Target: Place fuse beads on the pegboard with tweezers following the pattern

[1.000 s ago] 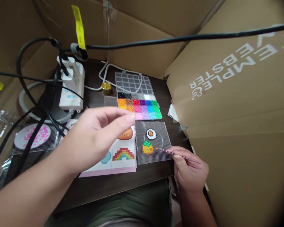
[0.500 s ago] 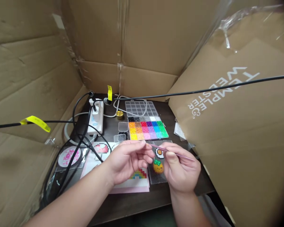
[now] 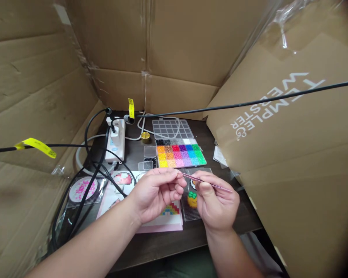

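Observation:
In the middle of the head view, my right hand (image 3: 219,206) is closed round pink metallic tweezers (image 3: 190,177), which point left. Their tip meets the pinched thumb and forefinger of my left hand (image 3: 158,197); whatever is between those fingertips is too small to make out. The other fingers of my left hand curl loosely. Beneath the hands lies a clear pegboard (image 3: 191,215) with an orange bead pineapple (image 3: 192,200) and a bead fried egg (image 3: 192,185), partly hidden by my right hand. Printed pattern sheets (image 3: 153,227) lie under my left hand.
Behind the hands stands a compartment box of coloured beads (image 3: 181,154), its clear lid (image 3: 172,129) open. Small clear boxes (image 3: 149,151) and a gold tin (image 3: 145,137) sit nearby. A power strip (image 3: 116,144), black cables (image 3: 100,166) and cardboard walls (image 3: 176,92) surround the table.
Both hands stay together at the tweezers' tip. My right hand has shifted slightly left, covering more of the fried egg. The whole view has moved a little.

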Motion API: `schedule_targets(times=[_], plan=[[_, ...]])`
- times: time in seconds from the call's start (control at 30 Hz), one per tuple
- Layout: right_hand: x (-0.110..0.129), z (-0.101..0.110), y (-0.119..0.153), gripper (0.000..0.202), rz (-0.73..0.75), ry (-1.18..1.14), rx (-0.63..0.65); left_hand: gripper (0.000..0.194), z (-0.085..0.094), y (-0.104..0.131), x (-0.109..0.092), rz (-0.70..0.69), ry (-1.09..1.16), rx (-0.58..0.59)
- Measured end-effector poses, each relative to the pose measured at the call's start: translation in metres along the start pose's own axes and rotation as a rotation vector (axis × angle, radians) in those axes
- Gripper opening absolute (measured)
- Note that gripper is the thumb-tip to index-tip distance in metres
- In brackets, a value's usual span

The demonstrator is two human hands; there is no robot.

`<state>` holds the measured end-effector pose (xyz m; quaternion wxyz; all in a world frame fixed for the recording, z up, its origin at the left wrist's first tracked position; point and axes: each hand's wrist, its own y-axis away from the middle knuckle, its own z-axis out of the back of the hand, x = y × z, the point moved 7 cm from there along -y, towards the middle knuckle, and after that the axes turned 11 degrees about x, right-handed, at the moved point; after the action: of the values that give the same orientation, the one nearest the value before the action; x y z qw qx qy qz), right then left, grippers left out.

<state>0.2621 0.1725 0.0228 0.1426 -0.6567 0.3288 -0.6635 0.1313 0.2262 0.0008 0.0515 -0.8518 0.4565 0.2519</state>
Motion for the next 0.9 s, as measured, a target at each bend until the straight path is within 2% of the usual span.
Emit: schedule_targets(times=[0.2, 0.6, 0.9], plan=[[-0.0001, 0.0010, 0.0003, 0.012, -0.014, 0.039, -0.018, 0.010, -0.0007, -0.0009, 0.0011, 0.001, 0.013, 0.008], [0.0000, 0.0030, -0.0005, 0.018, -0.013, -0.014, -0.010, 0.013, 0.0002, 0.0013, 0.0003, -0.023, -0.028, -0.051], [-0.0010, 0.0034, -0.0001, 0.010, -0.032, 0.067, -0.022, 0.010, 0.0015, -0.0005, 0.0008, -0.015, -0.023, -0.048]])
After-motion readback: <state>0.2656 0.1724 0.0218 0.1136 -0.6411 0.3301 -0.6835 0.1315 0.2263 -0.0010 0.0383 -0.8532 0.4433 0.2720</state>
